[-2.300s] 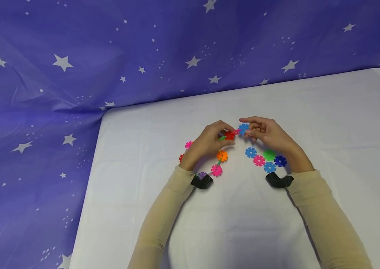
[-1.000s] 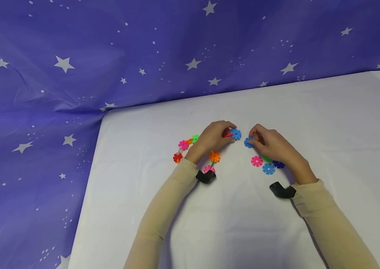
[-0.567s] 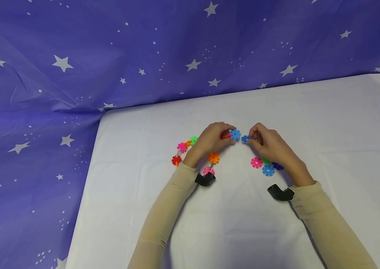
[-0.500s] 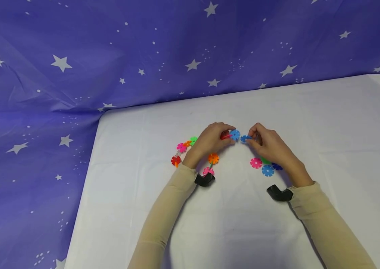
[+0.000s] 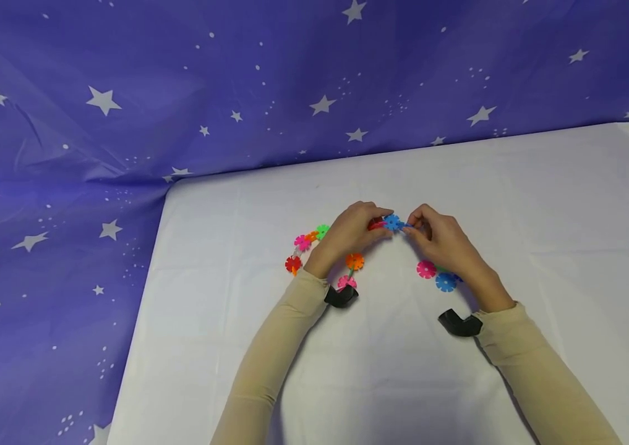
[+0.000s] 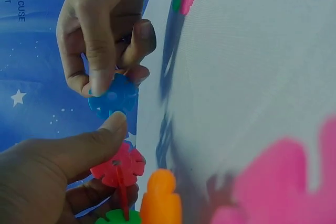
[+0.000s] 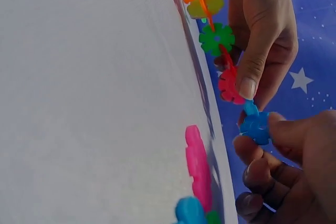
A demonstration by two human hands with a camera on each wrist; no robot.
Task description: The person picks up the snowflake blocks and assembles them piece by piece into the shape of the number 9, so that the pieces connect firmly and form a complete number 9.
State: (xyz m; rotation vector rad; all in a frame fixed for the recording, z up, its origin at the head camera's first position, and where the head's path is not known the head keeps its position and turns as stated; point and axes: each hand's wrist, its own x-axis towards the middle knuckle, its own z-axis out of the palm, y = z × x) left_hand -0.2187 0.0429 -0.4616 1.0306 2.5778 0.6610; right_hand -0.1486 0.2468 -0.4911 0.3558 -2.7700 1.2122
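Observation:
My left hand (image 5: pixel 350 232) pinches the end of a chain of linked plastic snowflake discs, at a light blue disc (image 5: pixel 392 222). My right hand (image 5: pixel 445 241) pinches another blue snowflake disc (image 7: pixel 256 128) between thumb and fingertips. Its edge meets the light blue disc crosswise, right at the rim slots. Behind the left thumb, the chain runs on through a pinkish-red disc (image 7: pixel 230 85) and a green disc (image 7: pixel 216 39). Further along it, an orange disc (image 5: pixel 355 261), a pink disc (image 5: pixel 347 283) and a red disc (image 5: pixel 293 264) show around the left wrist, which hides part of the chain.
Below the right hand, a loose pink disc (image 5: pixel 427 269) and a light blue disc (image 5: pixel 446 282) lie on the white table (image 5: pixel 392 371). Green and dark blue discs there are mostly hidden by the hand. A purple star-patterned cloth (image 5: pixel 269 80) hangs behind the table.
My right hand picked up a blue disc from the loose group, turned it edge-on and moved it left against the chain's end disc. The left hand shifted its hold to that end disc.

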